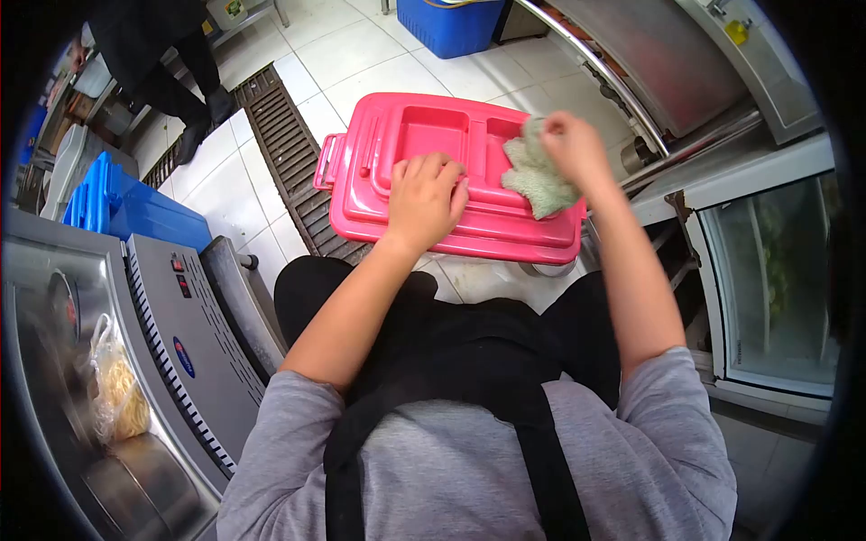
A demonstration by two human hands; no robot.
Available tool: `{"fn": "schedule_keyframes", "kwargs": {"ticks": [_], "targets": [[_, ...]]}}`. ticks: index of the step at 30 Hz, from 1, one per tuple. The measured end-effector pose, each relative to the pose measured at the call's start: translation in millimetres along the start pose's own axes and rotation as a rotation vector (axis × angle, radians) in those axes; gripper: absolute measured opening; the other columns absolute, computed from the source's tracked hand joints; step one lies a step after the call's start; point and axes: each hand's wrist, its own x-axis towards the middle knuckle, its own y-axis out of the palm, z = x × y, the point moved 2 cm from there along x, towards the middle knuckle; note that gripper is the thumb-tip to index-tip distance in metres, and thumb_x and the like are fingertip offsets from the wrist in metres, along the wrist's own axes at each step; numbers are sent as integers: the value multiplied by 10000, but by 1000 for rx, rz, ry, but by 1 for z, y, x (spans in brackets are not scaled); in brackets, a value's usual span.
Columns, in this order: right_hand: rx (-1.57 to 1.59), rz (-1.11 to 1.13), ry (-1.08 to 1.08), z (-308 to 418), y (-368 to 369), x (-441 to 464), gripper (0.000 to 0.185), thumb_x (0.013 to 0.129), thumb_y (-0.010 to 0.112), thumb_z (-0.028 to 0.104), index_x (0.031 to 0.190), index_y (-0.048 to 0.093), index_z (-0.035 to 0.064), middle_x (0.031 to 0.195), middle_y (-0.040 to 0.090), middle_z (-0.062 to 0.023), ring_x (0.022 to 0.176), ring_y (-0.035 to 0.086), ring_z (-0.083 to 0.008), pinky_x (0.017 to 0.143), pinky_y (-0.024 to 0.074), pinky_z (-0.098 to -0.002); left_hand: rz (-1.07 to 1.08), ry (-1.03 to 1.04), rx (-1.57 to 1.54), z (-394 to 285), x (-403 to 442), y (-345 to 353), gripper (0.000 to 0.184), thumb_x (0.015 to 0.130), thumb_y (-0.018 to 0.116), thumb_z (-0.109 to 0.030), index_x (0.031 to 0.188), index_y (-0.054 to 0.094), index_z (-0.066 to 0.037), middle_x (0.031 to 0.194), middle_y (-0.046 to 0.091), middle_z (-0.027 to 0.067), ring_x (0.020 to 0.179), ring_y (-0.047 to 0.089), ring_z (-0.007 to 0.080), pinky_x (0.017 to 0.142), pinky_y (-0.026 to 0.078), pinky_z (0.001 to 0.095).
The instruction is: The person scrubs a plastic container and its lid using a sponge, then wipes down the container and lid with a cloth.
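one cloth [538,178] lies under right fingers [550,124] clamped on it; left fingers [433,166], apart, touch the pink lid [488,200].

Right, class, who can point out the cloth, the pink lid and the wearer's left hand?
Cloth [539,180]: head view, middle of its crumpled fabric.
Pink lid [477,155]: head view, raised strip between its two hollows.
Wearer's left hand [422,200]: head view, back of the hand.

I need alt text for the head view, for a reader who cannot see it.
A person's right hand holds a pale green cloth on a pink plastic lid, while the left hand rests on the lid. Beyond are white floor tiles, a drain grate and another person in dark clothes.
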Motion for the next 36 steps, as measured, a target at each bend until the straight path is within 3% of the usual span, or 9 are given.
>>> {"fn": "schedule_keyframes", "kwargs": {"ticks": [1, 4, 9, 13, 16, 23, 28, 31, 36], "targets": [[-130, -62, -201, 8, 14, -6, 156, 826, 565, 135, 864, 681, 37, 858, 667, -207, 812, 658, -355, 777, 522, -427, 4, 11, 3, -2, 1, 4, 154, 811, 659, -197, 935, 636, -109, 921, 612, 48, 886, 577, 233, 796, 384, 394], [-588, 300, -195, 33, 59, -21, 259, 867, 507, 179, 923, 708, 24, 1011, 690, -125, 936, 656, -328, 817, 519, -437, 84, -10, 139, -3, -4, 17, 234, 829, 663, -302, 923, 623, -91, 785, 610, 47, 766, 573, 257, 698, 373, 414], [-364, 264, -155, 29, 79, -7, 313, 898, 468, 153, 1083, 657, -14, 1240, 591, -186, 1018, 638, -337, 853, 516, -429, 127, 9, 208, -7, -3, 19, 220, 836, 655, -301, 919, 616, -101, 800, 606, 53, 771, 564, 257, 701, 371, 415], [-229, 198, 18, 23, 89, 4, 263, 872, 487, 102, 1015, 667, -25, 1039, 670, -223, 973, 659, -377, 871, 515, -465, 100, 25, 250, -7, -2, 22, 215, 802, 683, -303, 870, 599, -117, 785, 571, 44, 750, 544, 252, 701, 369, 415], [28, -99, -60, 20, 69, 11, 178, 840, 542, 105, 863, 651, -33, 825, 659, -264, 807, 658, -437, 735, 534, -494, 102, 30, 252, -6, -3, 24, 213, 804, 675, -306, 864, 595, -118, 787, 571, 42, 754, 544, 252, 703, 371, 413], [265, -182, 107, 18, 103, 21, 112, 811, 595, 85, 808, 684, 18, 822, 661, -242, 825, 650, -420, 800, 523, -458, 55, 58, 209, -15, 0, 33, 197, 812, 652, -303, 859, 591, -121, 793, 572, 44, 749, 545, 250, 720, 374, 409], [-266, 393, -14, 38, 58, 1, 349, 905, 462, 154, 1189, 620, 27, 1141, 672, -158, 1158, 581, -294, 943, 425, -505, 114, -4, 238, -9, -4, 22, 177, 836, 630, -274, 884, 599, -106, 800, 573, 69, 763, 542, 264, 741, 372, 405], [-341, 441, -36, 28, 52, -2, 410, 928, 446, 168, 1320, 545, 104, 1238, 643, -77, 1264, 489, -221, 1013, 339, -481, 122, 1, 251, -11, -3, 23, 185, 836, 629, -277, 886, 598, -101, 782, 556, 72, 755, 534, 267, 728, 367, 408], [-319, 629, 75, 29, 68, 14, 400, 868, 536, 106, 1250, 640, 160, 1233, 645, -119, 1126, 607, -292, 1005, 356, -513, 83, 32, 243, -10, -3, 21, 190, 832, 633, -282, 881, 597, -102, 784, 564, 67, 757, 536, 269, 720, 364, 413]]}}
